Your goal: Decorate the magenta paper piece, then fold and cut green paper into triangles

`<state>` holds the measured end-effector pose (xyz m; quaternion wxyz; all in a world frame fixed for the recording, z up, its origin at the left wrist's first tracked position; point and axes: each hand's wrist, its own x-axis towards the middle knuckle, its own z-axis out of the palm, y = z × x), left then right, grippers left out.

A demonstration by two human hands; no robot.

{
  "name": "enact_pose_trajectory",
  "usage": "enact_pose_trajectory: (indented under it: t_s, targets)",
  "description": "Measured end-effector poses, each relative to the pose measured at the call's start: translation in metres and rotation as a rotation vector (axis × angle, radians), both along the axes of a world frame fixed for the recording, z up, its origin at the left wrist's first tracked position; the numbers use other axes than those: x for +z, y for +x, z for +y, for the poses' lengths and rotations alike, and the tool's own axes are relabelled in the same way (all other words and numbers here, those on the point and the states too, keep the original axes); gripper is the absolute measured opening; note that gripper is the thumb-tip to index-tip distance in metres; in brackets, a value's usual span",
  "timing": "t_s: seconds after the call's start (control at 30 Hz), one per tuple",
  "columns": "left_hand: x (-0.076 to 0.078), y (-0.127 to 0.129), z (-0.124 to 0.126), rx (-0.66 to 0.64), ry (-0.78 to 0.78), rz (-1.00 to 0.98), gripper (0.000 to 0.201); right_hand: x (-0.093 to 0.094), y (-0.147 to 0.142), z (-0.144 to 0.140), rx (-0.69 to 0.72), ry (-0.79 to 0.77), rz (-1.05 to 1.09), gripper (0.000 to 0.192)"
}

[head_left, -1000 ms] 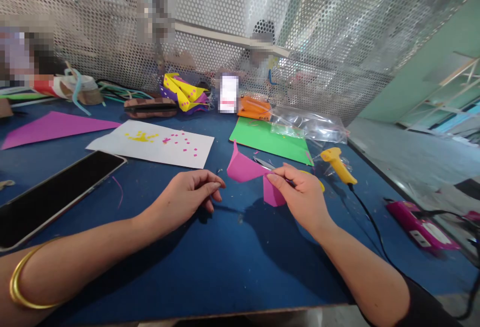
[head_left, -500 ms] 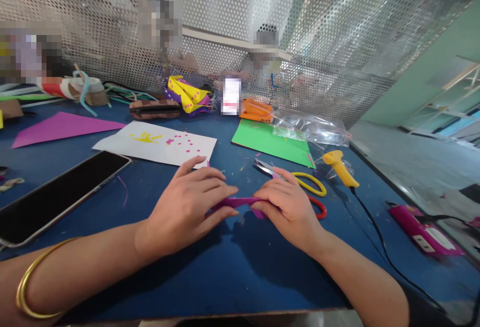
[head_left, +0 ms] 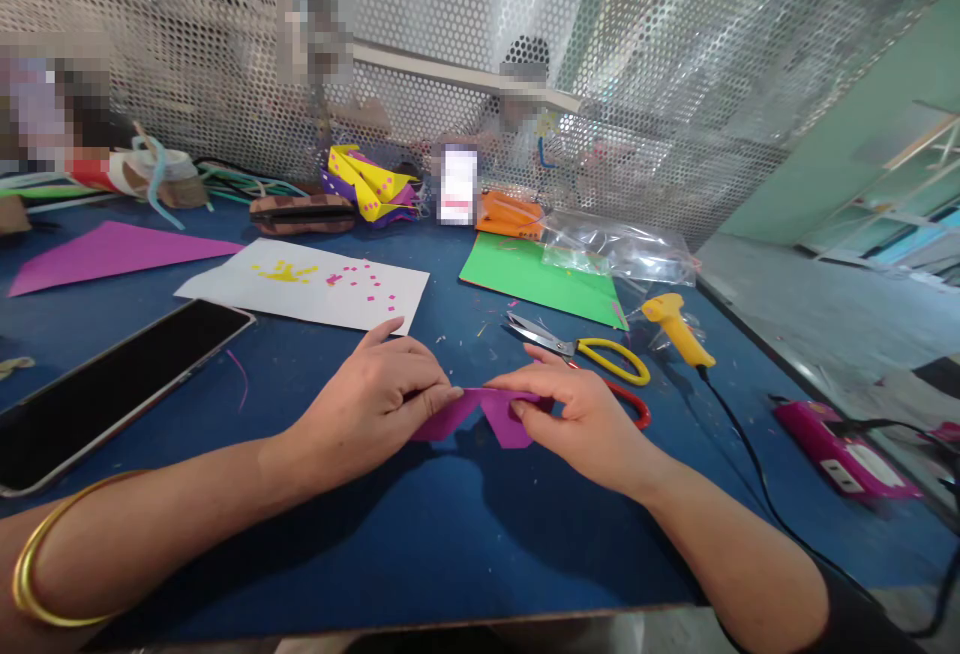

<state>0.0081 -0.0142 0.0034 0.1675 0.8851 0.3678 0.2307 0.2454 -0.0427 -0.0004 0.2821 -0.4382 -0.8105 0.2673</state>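
A folded piece of purple paper [head_left: 504, 422] is held just above the blue table, its two angled flaps hanging toward me. My left hand [head_left: 397, 389] pinches its left part between thumb and fingers. On the right side, my right hand [head_left: 570, 414] grips it with the thumb in front and the fingers behind. Parts of the paper are hidden by both hands. Scissors [head_left: 577, 344] with one yellow and one red handle lie just beyond my right hand. Past my left hand is a white sheet [head_left: 300, 284] with small yellow and pink paper bits on it.
A large phone [head_left: 112, 389] lies at left, near a purple sheet [head_left: 127, 254]. Green paper [head_left: 544, 279], clear plastic wrapping [head_left: 615, 252] and a yellow glue gun [head_left: 679, 329] are at right, beside a magenta power strip [head_left: 844, 449]. A perforated metal screen [head_left: 435, 24] stands behind.
The purple paper has tilted so its flaps now face me and hang down. My left fingers have closed more tightly on it, and my right thumb has shifted onto its front.
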Motion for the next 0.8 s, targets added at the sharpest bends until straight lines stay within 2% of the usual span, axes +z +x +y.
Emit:
enact_pose_trajectory:
  t_s: [0.1,0.27,0.47,0.63,0.73,0.8]
  targets:
    - [-0.001,0.000,0.000,0.000,-0.008,0.001,0.032,-0.002,0.000,0.000,-0.015,-0.034,0.042,0.032]
    - [-0.002,0.000,0.000,-0.003,-0.015,0.006,0.031,-0.005,-0.002,0.001,-0.056,-0.084,0.084,0.020]
    - [-0.002,-0.001,0.001,-0.007,-0.007,0.012,0.032,-0.002,-0.004,0.000,-0.032,-0.133,0.069,0.034]
    - [-0.002,-0.001,0.002,-0.006,-0.010,0.032,0.032,-0.004,-0.004,0.000,-0.058,-0.093,0.049,0.025]
    - [-0.002,-0.001,0.003,0.017,-0.036,0.030,0.034,-0.005,0.000,0.002,-0.064,-0.065,0.084,0.037]
    - [-0.002,-0.001,0.004,0.038,-0.064,0.018,0.038,-0.003,0.006,0.007,-0.170,-0.014,0.177,0.041]
